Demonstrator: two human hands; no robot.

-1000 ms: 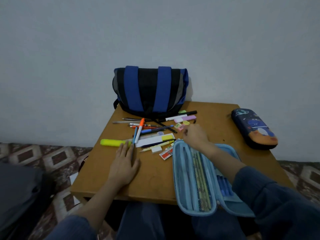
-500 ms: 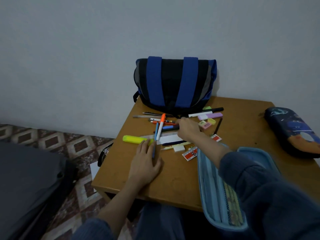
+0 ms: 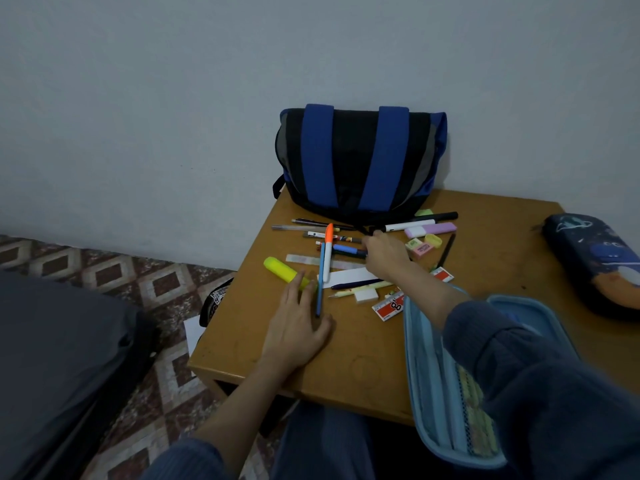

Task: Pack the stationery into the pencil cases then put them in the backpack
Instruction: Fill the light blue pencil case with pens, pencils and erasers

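Thin plastic pens and markers (image 3: 328, 251) are heaped on the brown wooden table (image 3: 363, 368), by the blue and black cloth backpack (image 3: 360, 161). They look light, hard and slippery, so pinch one at its middle. The left hand (image 3: 298, 327) lies flat and open. The right hand (image 3: 384, 252) bends over the heap; I cannot tell if it holds one. The light blue pencil case (image 3: 426, 358) lies open nearby. I cannot read any labels.
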